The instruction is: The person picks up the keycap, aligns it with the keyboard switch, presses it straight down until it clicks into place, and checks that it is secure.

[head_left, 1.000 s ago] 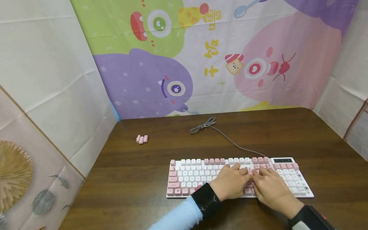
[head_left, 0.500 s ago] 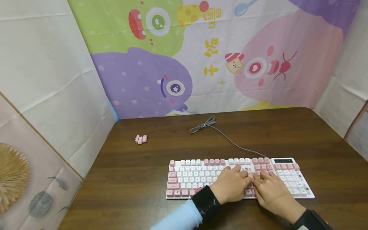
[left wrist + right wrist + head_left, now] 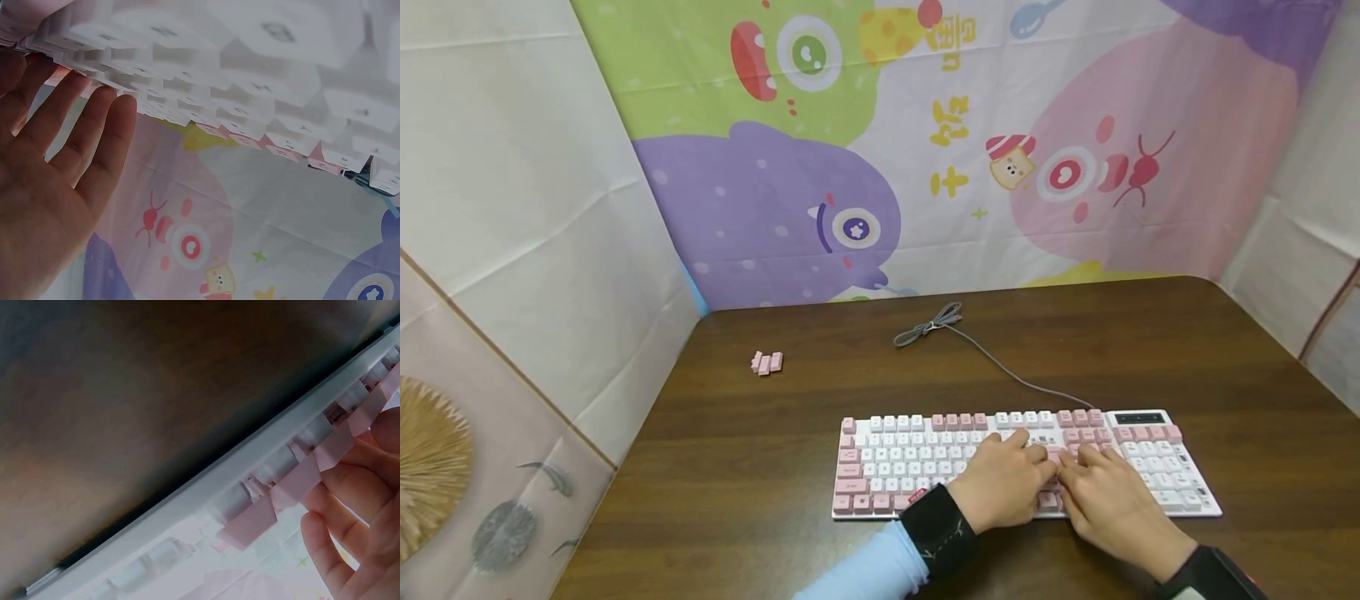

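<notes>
A white and pink keyboard [image 3: 917, 467] lies near the front of the brown table. My left hand [image 3: 1006, 481] is over its middle, the fingers reaching onto the keys. In the left wrist view the left hand [image 3: 69, 150] shows fairly straight fingers, their tips up against the white keycaps [image 3: 244, 112]. Close beside it, my right hand [image 3: 1116, 500] touches the keys from the right, fingertips near the left ones. Pink keycaps [image 3: 297, 481] line the keyboard edge by the loosely bent right fingers [image 3: 325, 550]. What lies under the fingertips is hidden. Bare spots [image 3: 1047, 440] show above them.
Several loose pink keycaps [image 3: 766, 363] sit at the table's back left. A grey cable [image 3: 1000, 364] runs from the keyboard to a tied bundle [image 3: 929, 325]. A cartoon cloth [image 3: 955, 233] hangs behind the table [image 3: 737, 467].
Both hands stay nearly in place on the keyboard. The right hand has shifted very slightly, and the head view has drifted a little. The loose keycaps have not moved on the table.
</notes>
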Demonstrator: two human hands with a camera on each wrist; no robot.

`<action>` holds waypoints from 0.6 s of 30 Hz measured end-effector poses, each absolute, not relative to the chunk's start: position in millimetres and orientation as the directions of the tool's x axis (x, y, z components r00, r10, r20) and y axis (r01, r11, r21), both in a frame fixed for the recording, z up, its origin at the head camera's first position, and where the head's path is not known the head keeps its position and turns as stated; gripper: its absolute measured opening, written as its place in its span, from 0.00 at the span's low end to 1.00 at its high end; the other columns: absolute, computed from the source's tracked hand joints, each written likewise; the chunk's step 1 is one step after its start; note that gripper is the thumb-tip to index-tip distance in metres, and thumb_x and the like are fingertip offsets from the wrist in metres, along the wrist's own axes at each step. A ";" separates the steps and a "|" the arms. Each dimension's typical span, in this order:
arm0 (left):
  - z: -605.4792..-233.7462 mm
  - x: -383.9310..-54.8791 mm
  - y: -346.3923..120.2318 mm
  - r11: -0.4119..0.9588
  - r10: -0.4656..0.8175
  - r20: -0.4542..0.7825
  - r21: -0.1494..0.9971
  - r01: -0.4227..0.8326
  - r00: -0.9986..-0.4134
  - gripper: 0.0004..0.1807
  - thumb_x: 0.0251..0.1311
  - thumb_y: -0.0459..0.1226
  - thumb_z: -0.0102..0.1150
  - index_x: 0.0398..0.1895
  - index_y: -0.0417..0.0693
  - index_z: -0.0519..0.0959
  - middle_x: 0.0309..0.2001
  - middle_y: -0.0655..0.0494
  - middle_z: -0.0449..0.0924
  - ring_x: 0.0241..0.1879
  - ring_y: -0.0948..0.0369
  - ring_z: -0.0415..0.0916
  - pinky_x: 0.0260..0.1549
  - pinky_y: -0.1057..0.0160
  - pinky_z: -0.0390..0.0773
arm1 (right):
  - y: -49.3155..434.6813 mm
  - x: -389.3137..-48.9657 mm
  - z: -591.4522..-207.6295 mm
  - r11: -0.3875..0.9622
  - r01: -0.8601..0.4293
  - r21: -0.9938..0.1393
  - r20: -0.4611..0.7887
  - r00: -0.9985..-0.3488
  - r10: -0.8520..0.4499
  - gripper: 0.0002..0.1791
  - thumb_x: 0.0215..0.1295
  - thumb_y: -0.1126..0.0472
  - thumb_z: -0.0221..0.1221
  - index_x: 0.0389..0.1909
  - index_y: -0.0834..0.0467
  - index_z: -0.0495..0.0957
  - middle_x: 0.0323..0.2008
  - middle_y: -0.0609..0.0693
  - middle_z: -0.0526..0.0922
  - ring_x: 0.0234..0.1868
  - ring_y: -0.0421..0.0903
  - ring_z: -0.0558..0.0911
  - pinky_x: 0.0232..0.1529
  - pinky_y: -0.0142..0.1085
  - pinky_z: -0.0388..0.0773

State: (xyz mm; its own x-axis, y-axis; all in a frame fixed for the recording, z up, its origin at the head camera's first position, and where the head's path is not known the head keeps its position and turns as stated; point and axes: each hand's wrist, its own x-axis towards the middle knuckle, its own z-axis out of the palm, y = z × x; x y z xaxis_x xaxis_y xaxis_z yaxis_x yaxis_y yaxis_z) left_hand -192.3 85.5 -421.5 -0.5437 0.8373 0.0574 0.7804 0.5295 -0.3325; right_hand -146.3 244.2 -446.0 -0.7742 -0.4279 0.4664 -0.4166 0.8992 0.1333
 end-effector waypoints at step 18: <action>-420.0 -188.4 82.2 0.542 0.833 0.090 -0.334 0.771 -0.547 0.17 0.53 0.50 0.55 0.48 0.69 0.75 0.47 0.72 0.77 0.46 0.67 0.71 0.37 0.66 0.74 | 242.2 -144.4 -445.7 0.901 -0.408 0.149 0.477 -0.768 -0.427 0.11 0.43 0.59 0.62 0.30 0.59 0.81 0.22 0.47 0.80 0.24 0.45 0.70 0.27 0.39 0.65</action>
